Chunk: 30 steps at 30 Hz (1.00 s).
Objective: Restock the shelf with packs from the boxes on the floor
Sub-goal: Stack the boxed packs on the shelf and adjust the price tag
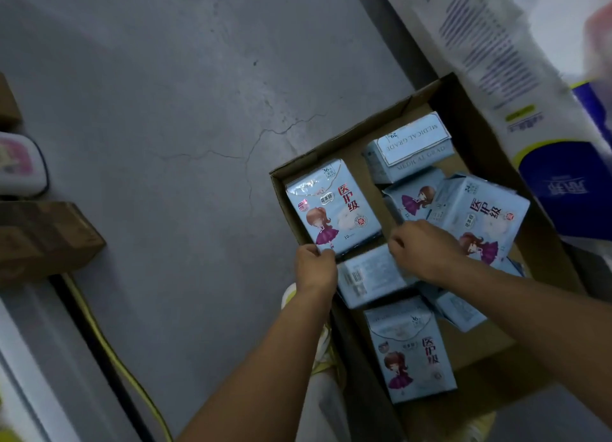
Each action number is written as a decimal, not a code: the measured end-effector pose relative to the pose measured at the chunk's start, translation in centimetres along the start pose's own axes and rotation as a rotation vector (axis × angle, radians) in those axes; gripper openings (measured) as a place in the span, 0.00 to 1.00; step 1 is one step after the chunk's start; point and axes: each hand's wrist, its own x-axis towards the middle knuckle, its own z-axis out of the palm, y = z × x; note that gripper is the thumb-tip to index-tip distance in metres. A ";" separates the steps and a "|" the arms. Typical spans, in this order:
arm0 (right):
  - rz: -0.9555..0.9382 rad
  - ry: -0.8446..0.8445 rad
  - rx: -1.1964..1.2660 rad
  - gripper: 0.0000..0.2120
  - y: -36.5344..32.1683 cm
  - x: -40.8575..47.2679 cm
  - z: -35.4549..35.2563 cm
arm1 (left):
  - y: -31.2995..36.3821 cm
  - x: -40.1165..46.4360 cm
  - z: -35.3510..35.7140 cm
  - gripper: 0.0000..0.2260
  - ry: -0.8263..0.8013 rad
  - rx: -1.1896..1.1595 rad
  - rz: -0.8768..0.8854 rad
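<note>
An open cardboard box (334, 150) sits on the grey floor and holds several light-blue packs printed with a girl in a purple dress. My left hand (314, 269) pinches the near edge of the pack at the box's left (331, 206). My right hand (424, 249) reaches in over the middle, fingers curled at the edge of a tilted pack (480, 213); what it grips is hidden. A pack lying face down (371, 276) sits between my hands. Another pack (410, 349) lies near me, and one marked "MEDICAL GRADE" (410, 150) lies at the far side.
Large white and blue tissue bundles (563, 176) crowd the right side above the box. A brown cardboard box (43, 239) and a pink-and-white case (20, 163) lie at the left. A yellow-edged rail (109, 349) runs along the lower left. Cracked grey floor (165, 110) lies between.
</note>
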 end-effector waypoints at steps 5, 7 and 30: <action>0.015 0.092 0.298 0.16 -1.1 2.4 1.1 | 0.6 2.1 0.4 0.19 -0.078 -0.107 -0.036; 0.082 0.022 0.459 0.18 -1.6 3.5 1.5 | 0.7 2.8 0.6 0.19 -0.115 -0.161 -0.079; 0.285 0.050 1.097 0.11 -2.7 -0.6 -1.3 | 0.5 -1.1 0.2 0.31 -0.048 -0.475 -0.057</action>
